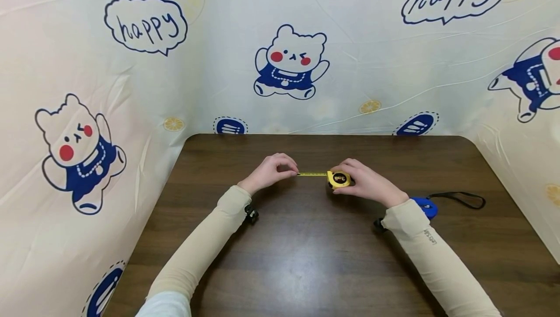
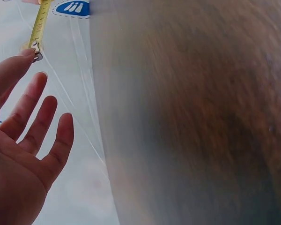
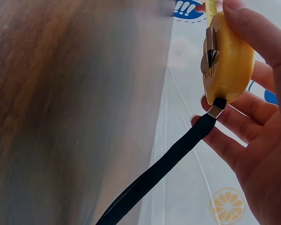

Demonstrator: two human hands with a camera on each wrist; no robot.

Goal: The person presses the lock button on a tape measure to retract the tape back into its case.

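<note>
A yellow tape measure (image 1: pixel 339 180) is held above the table by my right hand (image 1: pixel 365 183), thumb on one side and fingers on the other. In the right wrist view its yellow case (image 3: pixel 232 61) shows a metal clip and a black wrist strap (image 3: pixel 164 164). A short length of yellow blade (image 1: pixel 312 174) runs out to the left. My left hand (image 1: pixel 273 171) pinches the blade's end; in the left wrist view the thumb lies at the metal end hook (image 2: pixel 36 51), and the other visible fingers are spread.
A blue object (image 1: pixel 425 207) with a black strap loop (image 1: pixel 463 199) lies on the brown wooden table (image 1: pixel 280 254), partly hidden behind my right forearm. A printed curtain (image 1: pixel 358 74) with bears and "happy" bubbles hangs behind the table and at both sides.
</note>
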